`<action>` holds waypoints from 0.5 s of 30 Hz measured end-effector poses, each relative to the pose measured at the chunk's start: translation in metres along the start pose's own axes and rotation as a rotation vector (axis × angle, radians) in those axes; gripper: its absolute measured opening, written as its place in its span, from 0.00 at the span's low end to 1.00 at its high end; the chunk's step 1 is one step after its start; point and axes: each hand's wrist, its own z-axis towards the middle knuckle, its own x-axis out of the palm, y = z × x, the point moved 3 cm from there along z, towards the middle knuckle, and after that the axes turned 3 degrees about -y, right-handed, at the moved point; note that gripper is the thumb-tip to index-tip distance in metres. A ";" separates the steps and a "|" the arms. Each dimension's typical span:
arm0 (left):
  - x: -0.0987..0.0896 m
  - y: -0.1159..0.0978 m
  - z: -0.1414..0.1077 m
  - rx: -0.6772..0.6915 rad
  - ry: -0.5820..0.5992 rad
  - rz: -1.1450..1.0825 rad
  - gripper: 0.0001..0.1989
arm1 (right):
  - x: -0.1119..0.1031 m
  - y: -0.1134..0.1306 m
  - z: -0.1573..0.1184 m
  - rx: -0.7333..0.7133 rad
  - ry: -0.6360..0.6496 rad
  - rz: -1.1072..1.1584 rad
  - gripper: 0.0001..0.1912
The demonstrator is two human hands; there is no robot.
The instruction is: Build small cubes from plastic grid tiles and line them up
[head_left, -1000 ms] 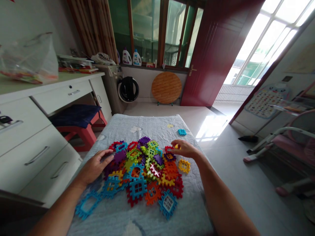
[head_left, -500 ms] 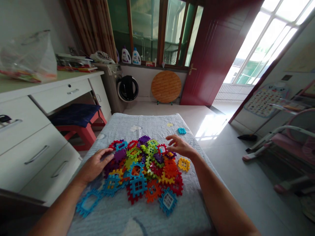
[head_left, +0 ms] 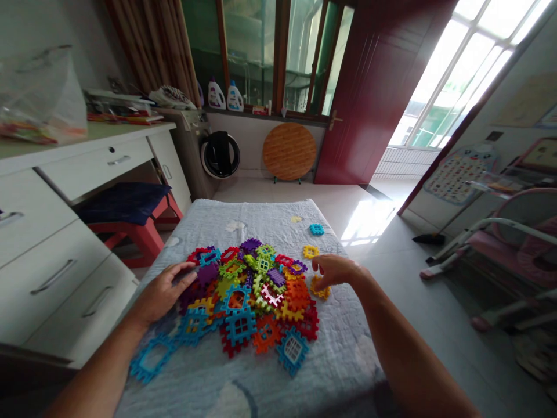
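Pale cloth-covered table [head_left: 243,223]: yellow frame [head_left: 321,287] lies under the right hand's [head_left: 333,273] loosely curled fingertips, grip unclear; open left-hand [head_left: 165,290] fingers hover beside the coloured pile [head_left: 252,296].

A spread heap of flat, square-edged plastic interlocking pieces with notched rims [head_left: 263,266], in red, orange, yellow, lime green, blue and purple, lies on the cloth-covered table, the pieces overlapping at mixed angles, some solid and others framing openings or window grids. At its near edge, a blue notched plastic piece with a pale grid centre [head_left: 292,350] lies with one corner toward the viewer, and a blue plastic frame with a large opening [head_left: 152,358] lies at the near left. Beyond the right side lie a small yellow plastic frame [head_left: 310,252] and, farther off, a small bright-blue notched plastic piece [head_left: 317,229], each apart from the heap.
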 end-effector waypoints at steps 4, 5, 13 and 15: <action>0.003 0.006 0.001 0.015 0.007 0.006 0.29 | 0.011 0.011 -0.018 -0.011 -0.056 -0.033 0.26; 0.003 0.006 0.001 0.019 0.002 0.008 0.28 | 0.012 0.012 -0.020 -0.019 -0.059 -0.032 0.26; 0.004 0.008 0.002 0.031 -0.003 -0.010 0.28 | -0.003 0.000 -0.012 -0.052 -0.399 0.281 0.19; 0.004 0.009 0.002 0.028 0.000 -0.008 0.28 | 0.003 -0.005 -0.011 -0.032 -0.472 0.338 0.18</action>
